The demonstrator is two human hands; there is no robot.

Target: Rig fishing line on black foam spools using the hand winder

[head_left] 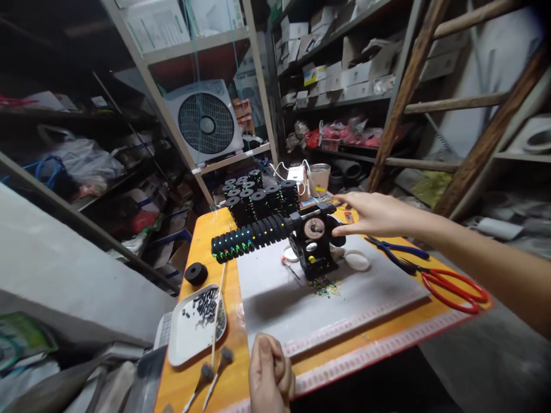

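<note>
A black machine point(316, 244) with a round brown dial stands upright on a grey-white board point(279, 310). From its left side juts a long ribbed black roller point(252, 236) dotted with green, blue and yellow bead-like spots. My right hand point(370, 215) reaches in from the right, its thumb and fingers around the machine's right end. Low in front of the board, my left hand point(269, 373) is closed in a fist; whatever it may hold is hidden. Small coloured beads point(325, 287) lie scattered at the machine's foot, beside a small screwdriver point(290, 268) and a white lid point(357, 260).
Red-handled scissors point(456, 289) and blue-handled pliers point(402, 249) lie at the right. A white tray point(178, 350) of small dark parts, a black ring point(196, 274) and two brushes point(215, 373) are at the left. Black spools point(258, 203) stand behind; a wooden ladder point(396, 109) leans right.
</note>
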